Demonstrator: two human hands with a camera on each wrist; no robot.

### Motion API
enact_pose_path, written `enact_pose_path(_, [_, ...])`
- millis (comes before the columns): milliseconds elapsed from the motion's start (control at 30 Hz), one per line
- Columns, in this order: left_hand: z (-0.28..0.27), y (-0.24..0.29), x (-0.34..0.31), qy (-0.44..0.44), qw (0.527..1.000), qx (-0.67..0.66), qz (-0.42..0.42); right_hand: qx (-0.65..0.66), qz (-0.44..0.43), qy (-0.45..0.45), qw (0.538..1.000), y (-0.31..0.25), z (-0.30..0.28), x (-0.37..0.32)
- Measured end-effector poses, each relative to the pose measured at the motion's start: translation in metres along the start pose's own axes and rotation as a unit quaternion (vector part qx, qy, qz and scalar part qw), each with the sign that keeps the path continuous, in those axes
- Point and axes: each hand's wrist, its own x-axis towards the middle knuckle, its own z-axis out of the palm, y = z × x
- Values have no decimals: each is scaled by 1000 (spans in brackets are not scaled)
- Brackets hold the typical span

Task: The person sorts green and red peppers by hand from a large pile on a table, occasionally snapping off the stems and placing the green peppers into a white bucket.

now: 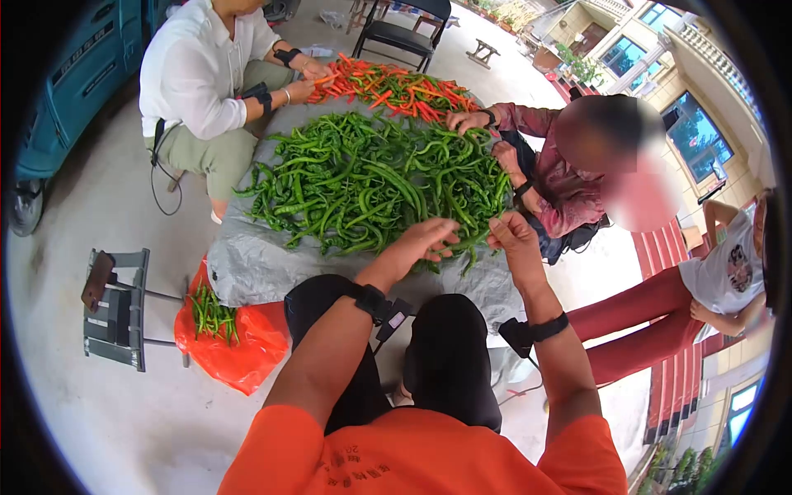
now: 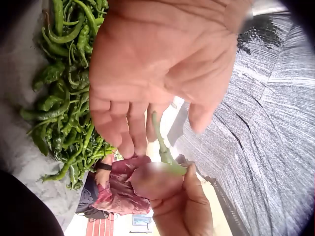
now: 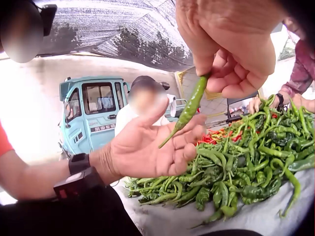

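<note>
A single green chili pepper [image 3: 189, 109] dangles from my right hand [image 1: 516, 238], which pinches it at the stem end between thumb and forefinger. My left hand [image 1: 422, 244] is held palm up with its fingers extended. In the right wrist view the pepper's tip overlaps the left palm. Beyond both hands, a big heap of green chili peppers [image 1: 355, 177] covers the near part of a grey sheet [image 1: 256, 268]. Red and orange chili peppers [image 1: 396, 87] are piled at the far end.
Beside my left knee, a red plastic bag [image 1: 239, 346] holds some green peppers, near a folding stool [image 1: 120, 309] with a phone on it. One person in white [image 1: 198, 74] sits across to the left, another in a patterned top [image 1: 561, 157] to the right, both with hands at the peppers.
</note>
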Motion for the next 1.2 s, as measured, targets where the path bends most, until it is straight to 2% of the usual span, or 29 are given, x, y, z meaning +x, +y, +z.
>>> enact_pose_path(67, [-3, -4, -4, -48, 996, 72, -10, -4, 31, 16, 999, 10, 11, -2])
enact_pose_path(133, [-12, -13, -3, -43, 993, 111, -23, 18, 64, 19, 998, 23, 23, -3])
enact_pose_path(233, [-24, -12, -5, 10, 995, 102, -18, 43, 134, -2, 990, 32, 43, 0])
enact_pose_path(300, [-29, -9, -7, 97, 992, 81, -26, 35, 158, -31, 986, 39, 49, 2])
enact_pose_path(433, [-41, -7, -1, 225, 974, 38, 1, -34, 140, -123, 982, 35, 64, 4])
enact_pose_path(567, [-55, -8, 7, 330, 941, 54, 56, -53, 101, -159, 981, 60, 55, 2])
enact_pose_path(667, [-64, 0, 9, 360, 931, 7, 54, -71, 82, -149, 983, 70, 38, -5])
enact_pose_path(733, [-59, 16, 8, 351, 932, 0, 89, -99, 60, -143, 983, 77, 23, -10])
enact_pose_path(767, [-56, 21, 6, 346, 932, -4, 105, -164, 3, -134, 977, 78, 17, -13])
enact_pose_path(833, [-78, -9, 23, 412, 891, 148, 120, -290, -115, -110, 944, 75, 6, -20])
enact_pose_path(867, [-80, -11, 26, 439, 861, 223, 128, -319, -130, -121, 931, 75, 2, -25])
enact_pose_path(933, [-76, -4, 18, 387, 908, 131, 96, -374, -160, -142, 902, 80, -4, -40])
enact_pose_path(967, [-73, 2, 13, 359, 926, 85, 80, -373, -142, -146, 905, 86, -6, -47])
enact_pose_path(1067, [-78, -4, 10, 351, 929, 94, 70, -381, -103, -153, 906, 95, -6, -58])
enact_pose_path(1133, [-84, -12, 7, 387, 912, 96, 99, -407, -96, -147, 897, 92, -9, -58])
enact_pose_path(1200, [-88, -16, 4, 428, 891, 90, 118, -382, -85, -131, 911, 95, -15, -60])
